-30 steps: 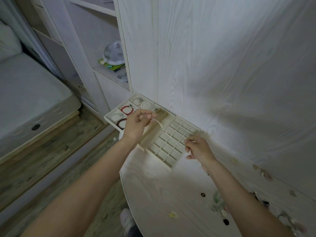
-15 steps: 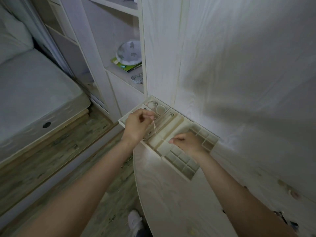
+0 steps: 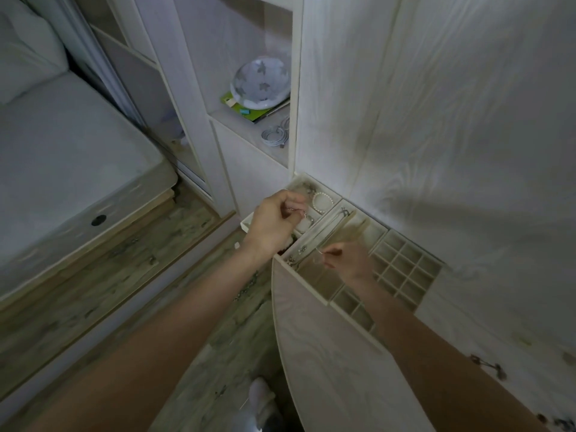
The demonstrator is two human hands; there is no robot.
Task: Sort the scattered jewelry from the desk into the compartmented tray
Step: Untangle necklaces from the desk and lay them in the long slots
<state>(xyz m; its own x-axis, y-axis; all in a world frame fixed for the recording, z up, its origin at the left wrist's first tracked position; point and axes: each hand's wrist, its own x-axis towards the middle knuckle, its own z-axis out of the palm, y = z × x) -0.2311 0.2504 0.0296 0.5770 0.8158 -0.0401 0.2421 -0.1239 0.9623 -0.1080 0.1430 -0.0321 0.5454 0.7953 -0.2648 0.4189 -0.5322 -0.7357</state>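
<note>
No brand, label or writing is readable anywhere here; the green packet [image 3: 249, 112] on the shelf shows some print, but it is too small and blurred to make out.

My left hand [image 3: 274, 222] hovers over the left end of the compartmented tray [image 3: 405, 260], fingers curled in, thumb and forefinger pinching one end of a thin silver chain [image 3: 324, 229]. My right hand [image 3: 349, 260] sits lower, over the long middle compartments, its fingertips pinched together on the chain's other end, where a small ring or clasp shows. The chain itself is faint between my hands; it seems to run along one of the long narrow slots, though I cannot tell whether it touches the bottom.

The tray lies at the far corner of the pale wooden desk [image 3: 327, 353], against the wall. Beside my left hand a white bead bracelet [image 3: 322, 202] rests in a square compartment. The grid of small cells on the right side of the tray looks bare where I can see it.

More jewelry pieces [image 3: 489, 367] lie scattered on the desk near my right forearm, dark and blurred.

On the shelf above sits a pale dome with star shapes [image 3: 260, 84], resting on the green packet, with a coiled white cable [image 3: 276, 134] nearby.
</note>
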